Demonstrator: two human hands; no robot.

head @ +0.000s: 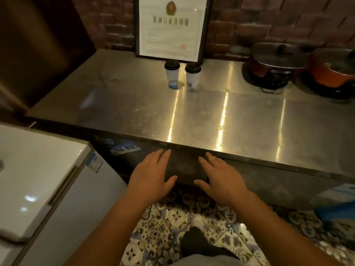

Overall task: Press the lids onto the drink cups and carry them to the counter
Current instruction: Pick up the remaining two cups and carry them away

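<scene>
A white appliance (38, 169) stands at far left beside the steel counter (249, 121), in front of which a person's left hand (151, 177) and right hand (221, 179) hover flat with fingers spread, palms down, holding nothing. Two white drink cups with dark lids on, the left cup (172, 74) and the right cup (192, 76), stand just beside each other at the counter's far edge below a framed certificate (171, 25). Two covered pots (276, 62) sit at far right.

The framed certificate (171, 27) is cut off above, its print unreadably blurred.
</scene>
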